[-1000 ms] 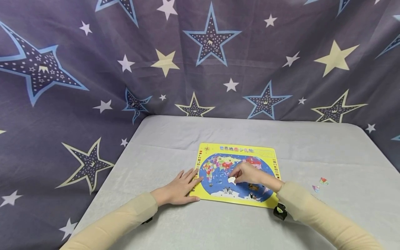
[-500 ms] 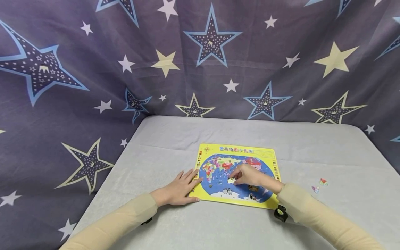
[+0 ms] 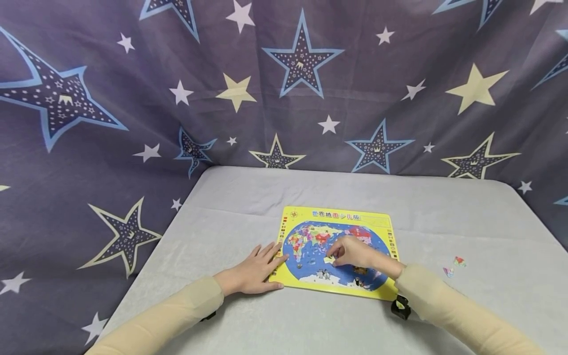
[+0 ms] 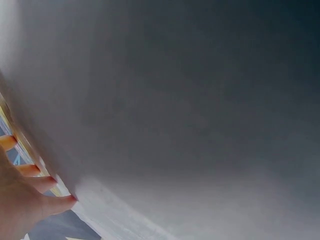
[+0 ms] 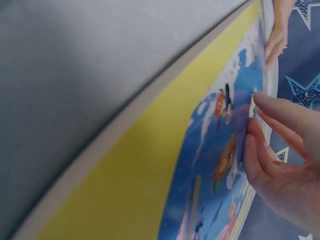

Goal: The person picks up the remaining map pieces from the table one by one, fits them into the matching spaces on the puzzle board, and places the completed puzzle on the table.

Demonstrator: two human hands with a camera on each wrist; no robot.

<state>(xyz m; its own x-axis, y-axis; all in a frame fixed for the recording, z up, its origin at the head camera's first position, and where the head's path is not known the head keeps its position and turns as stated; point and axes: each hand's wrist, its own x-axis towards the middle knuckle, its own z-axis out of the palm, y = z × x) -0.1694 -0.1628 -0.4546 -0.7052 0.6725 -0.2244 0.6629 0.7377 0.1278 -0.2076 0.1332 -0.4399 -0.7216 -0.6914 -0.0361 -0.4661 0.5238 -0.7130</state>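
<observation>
A world map puzzle board (image 3: 277, 276) with a yellow border and blue oceans lies flat on the table. My left hand (image 3: 250, 272) rests at its left edge with fingers spread, fingertips over the border. Over the blue sea right of the middle, my right hand (image 3: 353, 250) pinches a small pale yellow puzzle piece (image 3: 329, 259) between thumb and fingers, close against the board. In the right wrist view the piece (image 5: 252, 107) shows edge-on at the fingertips. The left wrist view has the left fingers (image 4: 60, 204) along the board's edge.
Two small loose puzzle pieces, one red and green (image 3: 459, 261) and one pink and purple (image 3: 448, 271), lie on the grey table cover (image 3: 230, 217) right of the board. A dark star-patterned curtain (image 3: 275, 118) hangs behind and to the left.
The piece's visible face has gone from white to pale yellow as my right hand settles it lower on the board. My left hand has stayed in place.
</observation>
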